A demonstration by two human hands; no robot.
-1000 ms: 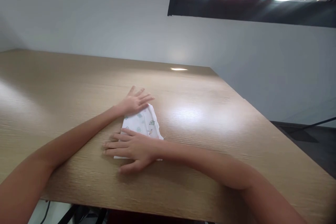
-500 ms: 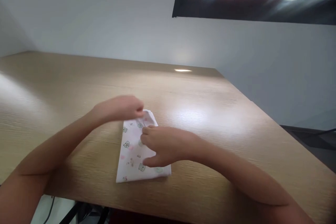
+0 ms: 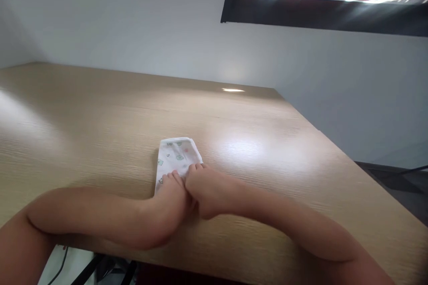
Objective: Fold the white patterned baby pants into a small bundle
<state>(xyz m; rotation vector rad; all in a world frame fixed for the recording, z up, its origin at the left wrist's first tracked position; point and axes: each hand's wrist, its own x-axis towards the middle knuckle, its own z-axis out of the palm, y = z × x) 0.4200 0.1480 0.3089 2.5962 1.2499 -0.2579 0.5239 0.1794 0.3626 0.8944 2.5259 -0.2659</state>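
A folded white cloth (image 3: 177,153) with small printed animals and pink spots lies on the table, its far end flat and in plain view. My left hand (image 3: 172,200) is bent at the wrist over the cloth's near part, fingers curled onto it and fingertips pointing away from me. Right beside it, my right hand (image 3: 209,189) is closed at the cloth's right side, knuckles up. The two hands touch. Both hide the cloth's near edge, and bare wood shows below them where the cloth is drawn up.
The wooden table (image 3: 100,111) runs back to a pale wall (image 3: 133,18). Its right edge slants away beside a dark floor area. A dark-framed window (image 3: 301,13) is at the upper right. Below the front edge are a cable (image 3: 60,267) and dark metal bars (image 3: 88,269).
My left hand has come down from the cloth's far end to its near part. My right hand has closed at the right side. The near edge has been brought up off its earlier place.
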